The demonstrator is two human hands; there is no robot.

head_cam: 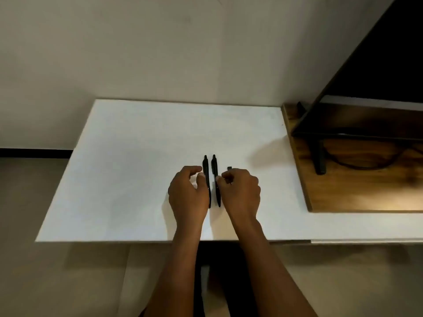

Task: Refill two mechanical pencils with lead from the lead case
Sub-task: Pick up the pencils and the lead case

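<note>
Black pencils point(214, 167), parallel, apparently identical

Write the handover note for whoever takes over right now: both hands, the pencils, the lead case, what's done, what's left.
Left hand: fingers curled, thumb tip against the left pencil; whether it holds it cannot be told.
Right hand: fingers curled, fingertips at the right pencil; same doubt.
The pencils lie side by side, slightly apart, on the white table.
A small dark piece, perhaps the lead case, shows behind the right hand.
Done: nothing visible; neither pencil is visibly opened.
Left: refill both.
</note>
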